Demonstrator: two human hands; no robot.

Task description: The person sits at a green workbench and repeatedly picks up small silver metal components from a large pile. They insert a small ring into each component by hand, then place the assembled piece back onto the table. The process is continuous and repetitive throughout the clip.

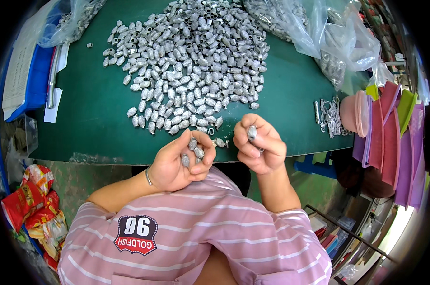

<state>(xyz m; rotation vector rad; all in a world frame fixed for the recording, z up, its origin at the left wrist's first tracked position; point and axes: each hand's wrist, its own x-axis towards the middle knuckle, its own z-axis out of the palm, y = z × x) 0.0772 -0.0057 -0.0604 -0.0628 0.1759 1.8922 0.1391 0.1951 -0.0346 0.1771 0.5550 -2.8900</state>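
Observation:
My left hand [177, 161] is cupped palm up at the table's near edge, its fingers curled around several small grey metal beads [198, 152]. To its right, my right hand [261, 145] pinches one barrel-shaped metal bead [252, 133] between thumb and fingers. A bit of something small and round shows below that bead, under the curled fingers, too hidden to name. Beyond both hands, a large heap of the same hollow, patterned beads [191, 66] spreads over the green table [82, 109]. A few stray pieces [219, 142] lie at the edge between my hands.
Clear plastic bags [348, 47] of metal parts stand at the back right. Metal clasps [332, 116] lie near a pink tub [355, 114] and upright purple and pink trays [390, 137]. At left are a blue tray [37, 85], a metal rod [52, 85] and red packets [32, 204].

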